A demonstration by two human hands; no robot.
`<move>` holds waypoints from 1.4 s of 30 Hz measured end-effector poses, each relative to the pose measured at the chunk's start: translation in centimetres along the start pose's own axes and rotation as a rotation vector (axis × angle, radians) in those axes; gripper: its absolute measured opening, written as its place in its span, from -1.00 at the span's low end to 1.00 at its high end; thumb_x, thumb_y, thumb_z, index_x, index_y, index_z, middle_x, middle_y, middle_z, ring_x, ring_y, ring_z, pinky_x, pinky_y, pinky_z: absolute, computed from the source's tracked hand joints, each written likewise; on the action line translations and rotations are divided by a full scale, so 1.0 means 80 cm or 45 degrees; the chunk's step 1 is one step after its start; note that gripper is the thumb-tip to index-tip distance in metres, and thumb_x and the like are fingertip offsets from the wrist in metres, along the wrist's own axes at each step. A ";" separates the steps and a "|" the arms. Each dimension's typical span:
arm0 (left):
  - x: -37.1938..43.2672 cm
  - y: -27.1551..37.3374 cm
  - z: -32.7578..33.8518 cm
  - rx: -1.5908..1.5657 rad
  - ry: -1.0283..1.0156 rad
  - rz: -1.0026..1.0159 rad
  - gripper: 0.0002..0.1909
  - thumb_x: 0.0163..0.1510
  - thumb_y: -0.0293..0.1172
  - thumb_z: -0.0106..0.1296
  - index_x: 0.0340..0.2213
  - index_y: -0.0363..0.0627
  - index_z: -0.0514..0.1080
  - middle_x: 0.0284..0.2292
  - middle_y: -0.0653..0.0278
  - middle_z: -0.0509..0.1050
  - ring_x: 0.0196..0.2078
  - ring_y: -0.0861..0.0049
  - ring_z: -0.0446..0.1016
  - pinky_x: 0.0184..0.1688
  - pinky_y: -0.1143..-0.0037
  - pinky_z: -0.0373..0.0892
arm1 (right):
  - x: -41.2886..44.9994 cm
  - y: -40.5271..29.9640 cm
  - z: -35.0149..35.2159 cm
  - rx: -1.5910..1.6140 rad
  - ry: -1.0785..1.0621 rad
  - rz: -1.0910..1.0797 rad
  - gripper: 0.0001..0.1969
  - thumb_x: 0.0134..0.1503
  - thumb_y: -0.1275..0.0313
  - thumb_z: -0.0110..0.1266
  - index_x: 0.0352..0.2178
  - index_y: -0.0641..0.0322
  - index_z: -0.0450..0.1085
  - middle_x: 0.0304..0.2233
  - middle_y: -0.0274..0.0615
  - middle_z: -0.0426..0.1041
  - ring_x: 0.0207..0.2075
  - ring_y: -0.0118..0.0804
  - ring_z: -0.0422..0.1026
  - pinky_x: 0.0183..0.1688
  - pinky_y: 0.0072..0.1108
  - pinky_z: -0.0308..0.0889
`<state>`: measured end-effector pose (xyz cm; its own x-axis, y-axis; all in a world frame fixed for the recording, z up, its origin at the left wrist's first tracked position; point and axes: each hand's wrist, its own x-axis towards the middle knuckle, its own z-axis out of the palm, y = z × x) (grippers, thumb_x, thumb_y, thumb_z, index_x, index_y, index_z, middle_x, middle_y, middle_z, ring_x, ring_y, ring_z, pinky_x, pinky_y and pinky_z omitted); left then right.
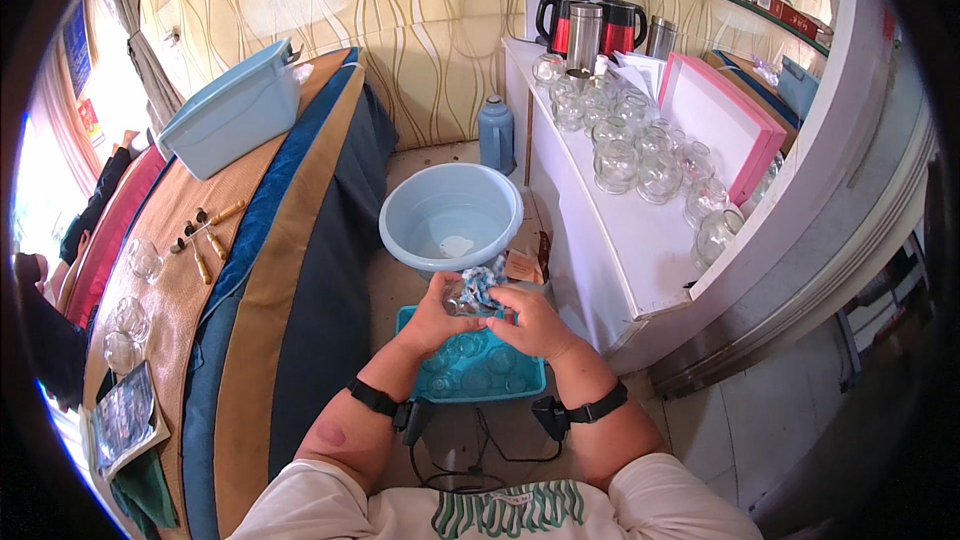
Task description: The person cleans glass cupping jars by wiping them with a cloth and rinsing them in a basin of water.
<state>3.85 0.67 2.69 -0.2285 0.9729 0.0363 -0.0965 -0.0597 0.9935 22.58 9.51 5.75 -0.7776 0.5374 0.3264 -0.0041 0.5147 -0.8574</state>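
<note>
My left hand [435,319] holds a clear glass cupping jar [456,300] by its side. Against the jar, my right hand [531,319] grips a crumpled blue-and-white cloth [480,286]. Both hands are over the near edge of a round light-blue basin [390,236] with water in it and a pale round thing at its bottom. Below the hands, several glass jars [476,377] lie in a turquoise plastic tray [541,390], partly hidden by my hands and forearms.
More glass jars [615,165] stand on the white counter [637,270] at right, beside a pink box [720,120]. A blue thermos [496,133] stands behind the basin. At left, a bed [247,240] bears a blue tub [240,116], jars and wooden-handled tools [214,240]. Another person lies beyond.
</note>
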 end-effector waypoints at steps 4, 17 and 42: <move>-0.003 0.005 -0.003 0.316 -0.099 0.103 -0.14 -0.33 -0.62 0.37 0.01 -0.13 0.13 -0.14 0.15 0.38 -0.07 0.46 0.39 -0.10 0.46 0.42 | -0.005 0.023 0.008 -0.037 -0.047 0.021 -0.53 -0.02 0.21 0.14 -0.16 0.37 0.41 -0.34 0.09 0.49 -0.46 -0.02 0.45 -0.39 -0.36 0.33; 0.016 0.003 -0.003 0.072 0.142 -0.143 -0.17 -0.27 -0.57 0.38 0.05 -0.19 0.18 -0.17 0.18 0.41 -0.14 0.48 0.43 -0.13 0.50 0.44 | -0.003 0.020 -0.001 -0.132 0.085 -0.024 -0.57 -0.02 0.42 0.13 -0.05 0.25 0.39 -0.01 -0.02 0.42 -0.03 -0.12 0.45 -0.05 -0.41 0.38; -0.002 0.024 -0.006 0.682 -0.012 0.250 -0.09 -0.31 -0.40 0.44 0.05 -0.23 0.16 -0.09 0.08 0.40 -0.03 0.43 0.40 0.01 0.43 0.35 | 0.010 0.053 0.043 0.269 -0.366 0.296 -0.40 -0.01 0.45 0.23 0.11 0.17 0.28 0.17 -0.13 0.24 0.04 -0.25 0.37 0.03 -0.48 0.30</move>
<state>3.23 0.27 4.51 -0.1837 0.9571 0.2240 0.4523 -0.1200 0.8838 19.78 9.84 1.00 -0.9167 0.3992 0.0159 0.0868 0.2377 -0.9675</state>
